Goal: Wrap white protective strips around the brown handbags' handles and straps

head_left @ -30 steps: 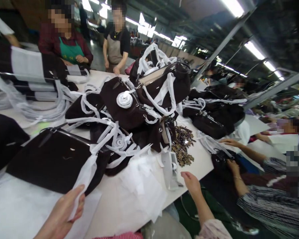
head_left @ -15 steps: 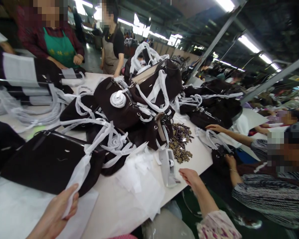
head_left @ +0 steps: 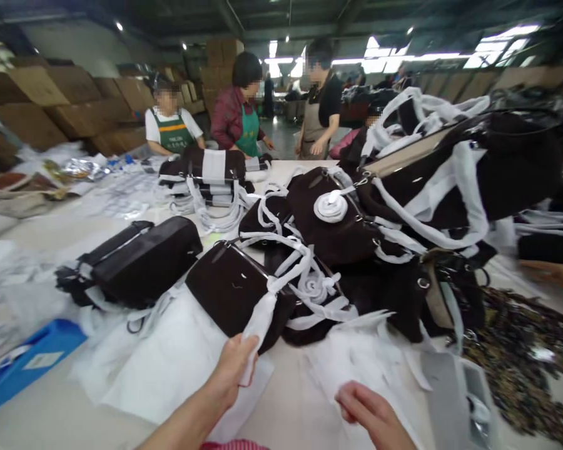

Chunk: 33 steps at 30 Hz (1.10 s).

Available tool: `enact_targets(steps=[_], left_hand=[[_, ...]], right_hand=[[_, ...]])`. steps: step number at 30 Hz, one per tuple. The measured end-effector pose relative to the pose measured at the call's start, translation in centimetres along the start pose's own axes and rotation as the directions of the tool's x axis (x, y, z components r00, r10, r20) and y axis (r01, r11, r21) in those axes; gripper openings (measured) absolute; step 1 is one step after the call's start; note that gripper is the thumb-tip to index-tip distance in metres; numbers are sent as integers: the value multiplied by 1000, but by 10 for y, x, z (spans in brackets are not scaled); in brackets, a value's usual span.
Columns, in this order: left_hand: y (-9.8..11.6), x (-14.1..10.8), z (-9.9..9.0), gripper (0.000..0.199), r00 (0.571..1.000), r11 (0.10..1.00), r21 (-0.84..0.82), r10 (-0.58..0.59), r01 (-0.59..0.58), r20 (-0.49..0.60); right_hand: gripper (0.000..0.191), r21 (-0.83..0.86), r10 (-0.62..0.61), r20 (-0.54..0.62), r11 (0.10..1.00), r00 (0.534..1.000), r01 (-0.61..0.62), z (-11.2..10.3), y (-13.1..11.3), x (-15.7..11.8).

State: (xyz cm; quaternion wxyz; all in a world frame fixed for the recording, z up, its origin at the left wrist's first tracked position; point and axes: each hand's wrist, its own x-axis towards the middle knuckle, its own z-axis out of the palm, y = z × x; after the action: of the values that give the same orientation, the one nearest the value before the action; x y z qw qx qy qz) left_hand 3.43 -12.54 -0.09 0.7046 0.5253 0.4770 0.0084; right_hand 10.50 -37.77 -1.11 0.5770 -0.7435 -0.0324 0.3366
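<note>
My left hand (head_left: pixel 234 365) is closed round the white-wrapped strap (head_left: pixel 261 319) of a dark brown bag (head_left: pixel 228 281) lying on the table. My right hand (head_left: pixel 361 403) is over white paper sheets (head_left: pixel 333 356), its fingers curled together; whether something small is between them I cannot make out. More white sheets (head_left: pixel 169 356) lie left of my left hand. Beside the bag, a coiled white wrapped strap (head_left: pixel 313 286) rests on other dark bags.
A grey tray (head_left: pixel 455 394) and a pile of metallic tags (head_left: pixel 520 350) are at the right. A blue box (head_left: pixel 32 362) and a dark bag (head_left: pixel 145 262) are at the left. Bags are heaped centre right. Several people stand across the table (head_left: pixel 42 231).
The view has swung left, showing the blue box and more of the table. My right hand has moved from beside the grey tray to above the white sheets. My left hand still holds the strap.
</note>
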Motion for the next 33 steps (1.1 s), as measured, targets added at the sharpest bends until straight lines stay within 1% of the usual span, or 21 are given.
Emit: enact_targets(steps=[1,2,3,4,6,7,9,12,14,16,19,22,24,26,28,31,33], left_hand=[[-2,-1,1,17,1000,1000,12,7,-7,-1],[-3,-3,2,16,1000,1000,26,16,-16,2],[-4,-4,3,15,1000,999,38,28,-28,8],[-5,-6,3,14,999,998,45,40,-41,14],[-5,-9,3,11,998,998,24,55,-55,24],[-5,-10,3,11,998,998,1,55,-55,27],[-5,-12,2,11,998,997,-60,52,-50,40],[-5,-12,0,13,997,994,-108,34,-27,64],[-5,-10,-1,16,996,993,-120,-4,15,93],[-4,-8,-2,20,988,986,-149,-59,81,143],[-2,-3,-5,30,958,942,-259,-148,212,245],[-1,0,-9,36,916,861,-370,-230,349,329],[-3,0,-11,36,903,832,-391,-270,394,334],[-8,-1,-11,36,924,859,-365,-272,359,268],[-13,-3,-9,35,960,921,-284,-226,267,168],[-21,-7,-5,34,989,979,-150,-124,134,80],[-24,-8,-3,33,994,986,-136,-87,96,74]], right_hand=[[33,48,-53,119,998,992,48,18,-22,13],[32,94,-116,198,991,973,99,36,-42,25],[31,129,-162,250,983,955,132,52,-59,37],[30,133,-176,286,981,942,143,68,-72,48],[31,80,-141,316,989,938,122,93,-82,69],[31,41,-107,322,994,941,99,103,-80,78],[33,-27,-41,318,998,947,52,115,-70,92],[36,-86,36,299,996,954,-11,120,-56,104],[36,-108,84,281,993,956,-56,119,-52,107],[39,-117,132,270,988,954,-104,118,-50,108],[44,-128,188,251,979,950,-160,122,-44,109],[46,-159,164,182,978,970,-135,129,-32,110],[47,-199,109,102,976,989,-87,132,-24,112],[49,-239,65,41,970,997,-53,134,-17,112],[52,-259,60,50,965,997,-45,134,-13,111],[54,-233,96,171,971,981,-54,136,-14,103],[56,-156,139,256,983,957,-101,137,-18,96]])
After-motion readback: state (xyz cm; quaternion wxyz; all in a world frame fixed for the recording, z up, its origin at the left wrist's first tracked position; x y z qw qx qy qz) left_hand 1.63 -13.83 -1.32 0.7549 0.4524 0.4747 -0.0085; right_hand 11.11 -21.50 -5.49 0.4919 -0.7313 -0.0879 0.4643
